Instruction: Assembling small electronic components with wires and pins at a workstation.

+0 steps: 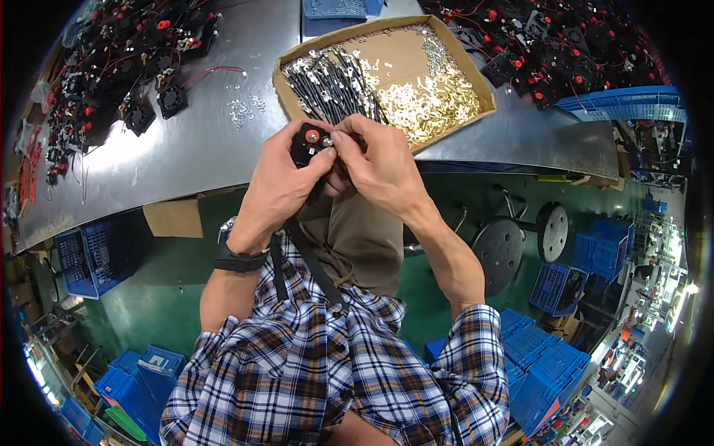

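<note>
My left hand [279, 182] grips a small black part with a round red button [307, 140] at the near edge of the metal table. My right hand [375, 160] pinches a tiny metal piece against that part, fingertips touching it. Just beyond both hands lies a shallow cardboard tray [476, 80] with a bundle of black wires [327, 85] on its left side and a heap of small brass terminals [424, 100] on its right.
Piles of black parts with red buttons and red wires lie at the far left [126, 67] and far right [565, 52] of the metal table [201, 141]. Small loose metal bits [239, 110] sit near the tray. Blue crates [89, 256] and round stools [498, 249] stand on the green floor.
</note>
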The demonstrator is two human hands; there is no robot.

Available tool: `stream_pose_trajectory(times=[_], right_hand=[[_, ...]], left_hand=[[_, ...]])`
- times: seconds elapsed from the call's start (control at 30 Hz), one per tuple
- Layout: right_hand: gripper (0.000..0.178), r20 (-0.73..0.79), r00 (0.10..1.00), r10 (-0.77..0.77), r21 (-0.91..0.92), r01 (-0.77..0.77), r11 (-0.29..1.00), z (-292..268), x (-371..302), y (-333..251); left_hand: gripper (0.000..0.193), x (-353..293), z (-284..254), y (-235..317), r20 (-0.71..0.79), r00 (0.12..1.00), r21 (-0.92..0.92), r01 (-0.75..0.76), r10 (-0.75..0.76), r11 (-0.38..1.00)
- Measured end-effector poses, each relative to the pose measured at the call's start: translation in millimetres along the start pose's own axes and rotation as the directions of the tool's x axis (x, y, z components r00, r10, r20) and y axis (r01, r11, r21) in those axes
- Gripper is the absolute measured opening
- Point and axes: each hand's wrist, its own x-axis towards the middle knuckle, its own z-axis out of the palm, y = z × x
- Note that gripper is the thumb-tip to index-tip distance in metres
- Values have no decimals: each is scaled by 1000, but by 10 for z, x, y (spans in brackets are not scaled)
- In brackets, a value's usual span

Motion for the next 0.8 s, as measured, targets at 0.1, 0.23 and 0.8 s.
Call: stream_pose_trajectory(times=[0.1, 0.23, 0.8], right_hand=[[18, -37, 999, 20, 42, -18, 999, -77, 10, 28], [15, -50, 996, -80, -61, 77, 995, -144, 51, 124], [16, 384, 923, -40, -740, 333, 584, -596, 273, 168]], left_hand=[[21, 12, 26, 11, 51, 996, -163, 83, -76, 983], [20, 78, -17, -40, 81, 992, -189, 109, -95, 976], [22, -81, -84, -60, 40, 998, -169, 59, -53, 984]])
